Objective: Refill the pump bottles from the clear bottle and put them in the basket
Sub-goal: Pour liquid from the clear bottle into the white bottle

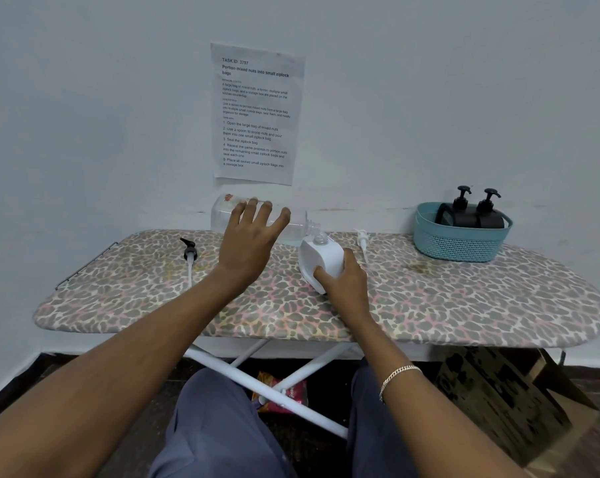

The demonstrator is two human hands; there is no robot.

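The step in hand is the pouring. The left hand (248, 236) holds the clear bottle (222, 215) from above, with the fingers spread and curled over its body; the thumb is hidden behind it. The bottle lies almost flat in the air, and its neck comes just over the open mouth of the white pump bottle (321, 258). The right hand (346, 281) grips this white bottle low on its body, thumb on the near face and fingers round the far side, and leans it a little on the ironing board (464, 298). To do this well, I think the two mouths must stay close and in line, because both openings are narrow and any sideways drift can send liquid onto the cover. Only a little pale liquid seems to sit near the shoulder of the clear bottle, so a slow further tilt is probably needed. The white pump (362, 238) lies just to the right, ready to be screwed on afterwards. The basket (457, 246) stands well apart at the right end and already holds two black pump bottles (471, 215). A black pump (189, 251) lies to the left.
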